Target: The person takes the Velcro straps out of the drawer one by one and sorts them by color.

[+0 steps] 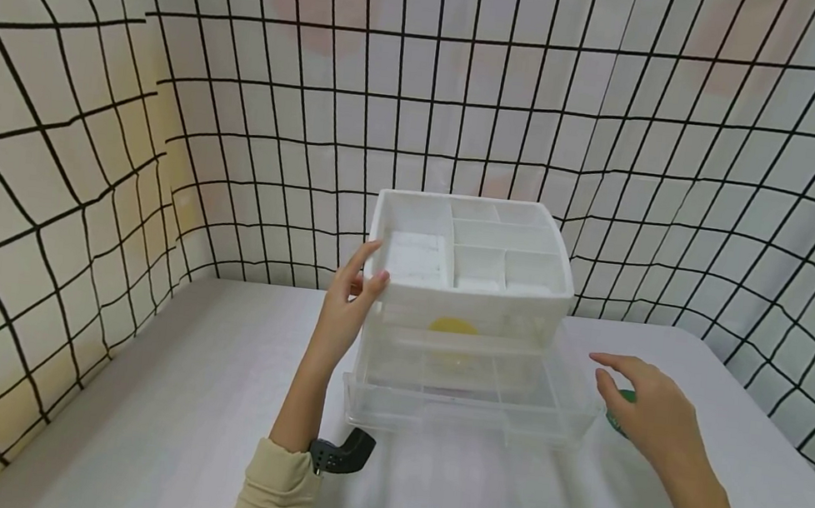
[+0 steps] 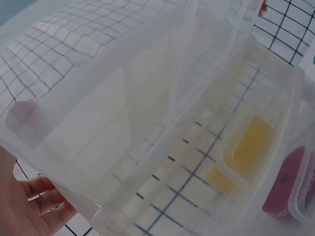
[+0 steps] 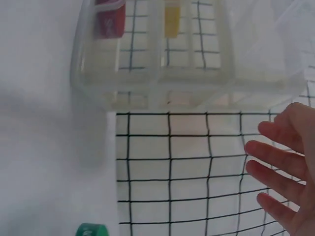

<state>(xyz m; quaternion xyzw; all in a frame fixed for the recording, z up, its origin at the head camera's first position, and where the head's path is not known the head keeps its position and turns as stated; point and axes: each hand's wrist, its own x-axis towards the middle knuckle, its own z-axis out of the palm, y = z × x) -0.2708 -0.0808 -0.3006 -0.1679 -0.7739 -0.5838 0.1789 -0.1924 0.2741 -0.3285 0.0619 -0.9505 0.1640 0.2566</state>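
Note:
A white translucent drawer organizer (image 1: 469,295) with a compartmented top tray stands in front of me. A clear drawer (image 1: 427,414) juts out from its front, toward me. My left hand (image 1: 345,301) holds the organizer's upper left edge, thumb at the front corner and a fingertip at the rim. My right hand (image 1: 650,407) hovers to the right of the drawer, fingers spread and holding nothing. Through the plastic show a yellow piece (image 2: 252,142) and a dark red piece (image 2: 285,184), apparently in separate levels.
A green round object (image 1: 619,412) lies on the white table (image 1: 213,366), partly hidden behind my right hand. A black wire grid (image 1: 302,116) encloses the table at the back and both sides.

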